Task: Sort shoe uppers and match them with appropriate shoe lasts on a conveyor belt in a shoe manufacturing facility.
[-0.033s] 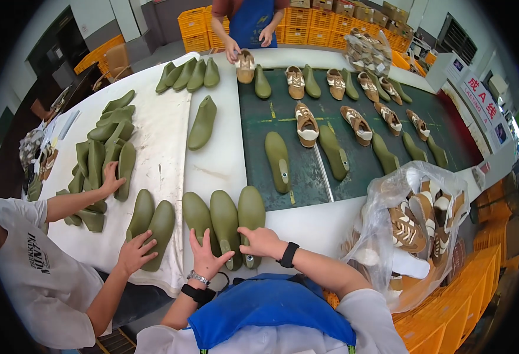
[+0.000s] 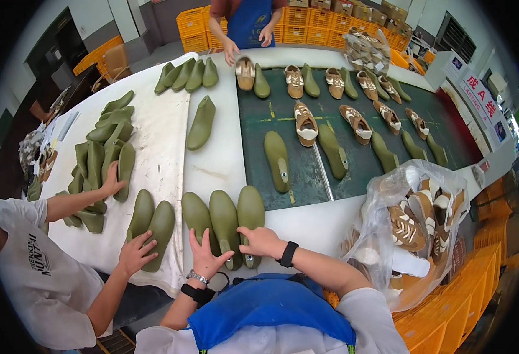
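and here we are at the white tabletop (image 2: pixel 286 227), where three smooth olive-green foot-shaped lasts stand in a row right in front of the wearer, toes pointing away: a left last (image 2: pixel 197 213), a middle last (image 2: pixel 223 213) and a right last (image 2: pixel 251 207), side by side. in comes the wearer's left hand (image 2: pixel 207 256), fingers spread wide, fingertips on the near end of the left last, thumb reaching across to the middle one. over on the other side, the wearer's right hand (image 2: pixel 262 242) has its fingers bent against the near end of the right last; whether it grips firmly, i cannot tell. just to the left, a co-worker's right hand (image 2: pixel 137 252) touches a pair of matching green lasts (image 2: pixel 163 227), while that co-worker's left hand (image 2: pixel 112 180) rests at a heaped green pile of lasts (image 2: pixel 96 159). on the far side, a person in a blue apron (image 2: pixel 245 26) has one hand just beside a brown-and-white sneaker (image 2: pixel 245 74). more shoes and lasts line the dark green rectangular surface (image 2: pixel 306 183), and a clear plastic bag (image 2: pixel 373 218) bulges with brown shoes (image 2: pixel 407 230) at the right.
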Demonstrator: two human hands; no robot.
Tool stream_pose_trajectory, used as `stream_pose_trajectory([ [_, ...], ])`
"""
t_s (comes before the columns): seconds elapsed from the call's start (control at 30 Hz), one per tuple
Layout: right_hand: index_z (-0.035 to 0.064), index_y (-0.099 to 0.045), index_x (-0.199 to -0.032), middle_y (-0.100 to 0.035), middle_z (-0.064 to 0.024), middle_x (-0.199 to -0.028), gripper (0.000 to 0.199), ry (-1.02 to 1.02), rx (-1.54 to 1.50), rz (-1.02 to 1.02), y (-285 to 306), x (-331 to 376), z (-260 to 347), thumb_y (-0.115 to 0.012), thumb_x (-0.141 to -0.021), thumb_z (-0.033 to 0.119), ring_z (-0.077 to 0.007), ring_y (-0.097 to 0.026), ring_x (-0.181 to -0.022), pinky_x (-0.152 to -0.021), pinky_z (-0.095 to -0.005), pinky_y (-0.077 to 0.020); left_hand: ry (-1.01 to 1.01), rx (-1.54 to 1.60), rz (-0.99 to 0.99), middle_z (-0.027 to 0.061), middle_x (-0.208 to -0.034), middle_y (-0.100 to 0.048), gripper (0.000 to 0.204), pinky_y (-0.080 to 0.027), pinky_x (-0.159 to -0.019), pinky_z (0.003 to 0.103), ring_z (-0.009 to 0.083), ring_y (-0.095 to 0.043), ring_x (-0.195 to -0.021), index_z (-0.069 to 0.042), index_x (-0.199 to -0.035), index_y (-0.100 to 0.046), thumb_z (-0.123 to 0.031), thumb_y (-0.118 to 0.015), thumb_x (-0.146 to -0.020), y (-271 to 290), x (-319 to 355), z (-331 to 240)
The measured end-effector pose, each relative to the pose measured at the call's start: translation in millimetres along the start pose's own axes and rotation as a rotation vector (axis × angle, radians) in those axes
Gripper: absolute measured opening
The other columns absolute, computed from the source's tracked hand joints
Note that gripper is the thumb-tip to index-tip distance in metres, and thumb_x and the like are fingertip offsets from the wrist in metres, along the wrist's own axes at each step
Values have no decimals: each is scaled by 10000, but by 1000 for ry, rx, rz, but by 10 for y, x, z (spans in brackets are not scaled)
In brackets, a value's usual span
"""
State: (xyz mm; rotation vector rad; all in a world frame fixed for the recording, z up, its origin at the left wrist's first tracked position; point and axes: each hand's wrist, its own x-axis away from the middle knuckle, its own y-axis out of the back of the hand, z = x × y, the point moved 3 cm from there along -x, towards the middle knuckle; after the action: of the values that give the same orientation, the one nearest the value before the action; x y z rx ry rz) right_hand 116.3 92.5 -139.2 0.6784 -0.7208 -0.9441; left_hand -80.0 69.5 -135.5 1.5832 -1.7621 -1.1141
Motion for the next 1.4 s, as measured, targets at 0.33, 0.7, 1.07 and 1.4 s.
stream_pose_trajectory([
  [0.33, 131, -408, -1318, -637, -203, -766, 626, -14, -1, -86, 365, 304, 43, -557, -815, 471, -390, -615, -727, -657, -462, -490, -57, 1, -4, 341, -1355, -197, 925, -310, -1023, 481, 480, -271, -1247, 15, -1260, -414, -426, -829, -561, 38, -23, 42],
  [0.7, -1, -586, -1121, -594, -9, -717, 312, -430, -89, -1255, 2824, 3128, -195, -600, -846, 146, -77, -512, -607, -586, -230, -439, -1, -59, 36, 305, -1389, -209, 840, -278, -1043, 442, 451, -269, -1270, -11, -1303, -382, -332, -788, -642, 48, 15, 102],
  [1.07, 40, -649, -991, -652, -160, -869, 425, -887, 168, -727, 2129, 3536, -1565, -673, -720, 366, -309, -627, -830, -734, -365, -488, -24, -20, 92, 321, -1387, -180, 829, -255, -1048, 463, 460, -236, -1277, 3, -1310, -372, -331, -775, -666, -16, 2, 74],
  [1.4, 79, -654, -962, -640, -159, -840, 429, -735, 352, -441, 2241, 3165, -1331, -707, -660, 379, -338, -609, -851, -725, -423, -474, -49, -35, 85, 339, -1380, -199, 786, -269, -1043, 461, 470, -255, -1271, 15, -1274, -418, -363, -765, -680, 1, -61, 139],
])
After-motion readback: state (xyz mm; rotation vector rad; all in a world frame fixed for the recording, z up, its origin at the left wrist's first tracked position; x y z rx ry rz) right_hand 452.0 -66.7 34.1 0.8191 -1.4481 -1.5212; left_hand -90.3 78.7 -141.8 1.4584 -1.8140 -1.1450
